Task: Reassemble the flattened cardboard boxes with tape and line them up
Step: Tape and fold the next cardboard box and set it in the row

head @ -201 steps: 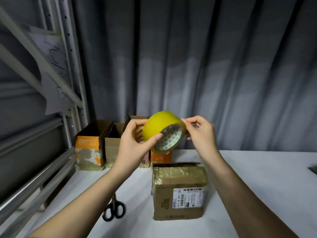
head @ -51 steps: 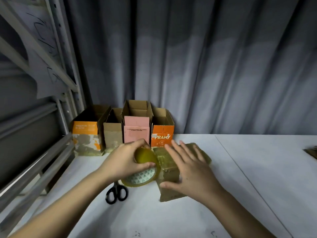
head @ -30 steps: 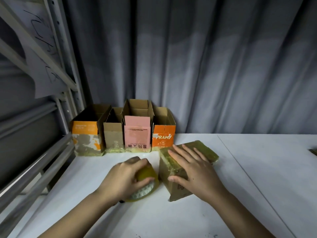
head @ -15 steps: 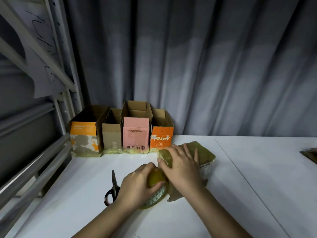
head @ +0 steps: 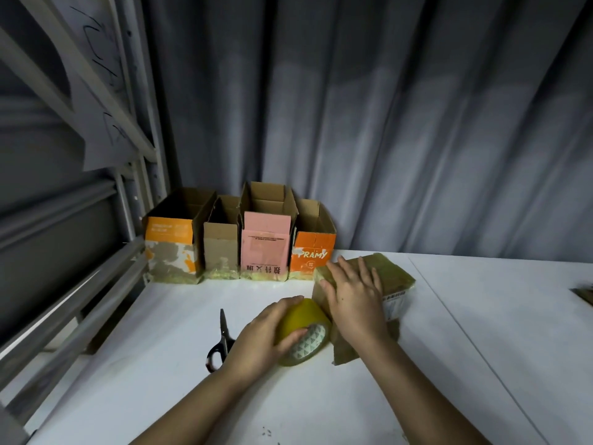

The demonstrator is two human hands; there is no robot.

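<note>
My left hand (head: 266,335) grips a yellow tape roll (head: 305,329) that rests on the white table (head: 465,364), pressed against the near side of a brown cardboard box (head: 393,277). My right hand (head: 354,295) lies flat with spread fingers on the taped top and near face of that box. The box stands turned at an angle, with a white shipping label on its right face. Several assembled open-topped boxes stand in a row at the back: an orange and grey box (head: 173,248), a plain brown box (head: 221,248), a pink box (head: 266,248) and an orange box (head: 313,252).
Black-handled scissors (head: 221,340) lie on the table left of my left hand. A grey metal shelf frame (head: 80,284) runs along the left edge. A grey curtain (head: 401,123) hangs behind the table. A dark flat piece (head: 584,295) shows at the far right edge.
The tape roll came down from in front of me to the table beside the box. The box turned at an angle, and my right hand slid along its top.
</note>
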